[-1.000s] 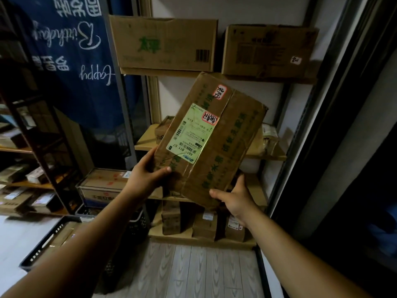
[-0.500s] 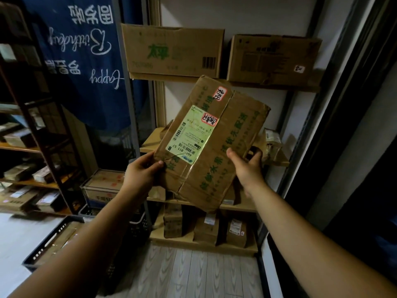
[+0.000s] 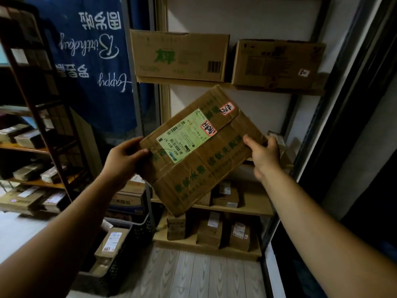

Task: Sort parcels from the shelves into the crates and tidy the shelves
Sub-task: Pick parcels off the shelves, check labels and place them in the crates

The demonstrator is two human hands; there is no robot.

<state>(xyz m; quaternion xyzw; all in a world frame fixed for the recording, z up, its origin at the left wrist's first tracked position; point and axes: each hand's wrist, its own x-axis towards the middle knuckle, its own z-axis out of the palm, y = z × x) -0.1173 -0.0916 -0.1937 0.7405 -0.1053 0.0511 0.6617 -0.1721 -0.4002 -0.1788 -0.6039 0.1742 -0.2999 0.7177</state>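
A flat brown cardboard parcel [image 3: 206, 166] with green print, a pale green shipping label and two red-edged stickers is held tilted in front of the wooden shelves [image 3: 247, 210]. My left hand [image 3: 123, 159] grips its lower left edge with the thumb on the front face. My right hand [image 3: 263, 155] clasps its right edge. Low on the left stands a black plastic crate [image 3: 133, 235] holding a labelled parcel [image 3: 112, 243].
Two large cartons [image 3: 180, 54] [image 3: 277, 63] sit on the top shelf. Small parcels [image 3: 211, 232] line the lowest shelf above the pale plank floor. A dark rack [image 3: 53, 134] with more parcels stands at the left, a blue banner [image 3: 94, 50] behind it. A dark door frame [image 3: 335, 104] runs along the right.
The parcel has been turned anticlockwise to lie flatter and has come lower. My right hand went from its bottom corner up to its right edge. The view shifted right.
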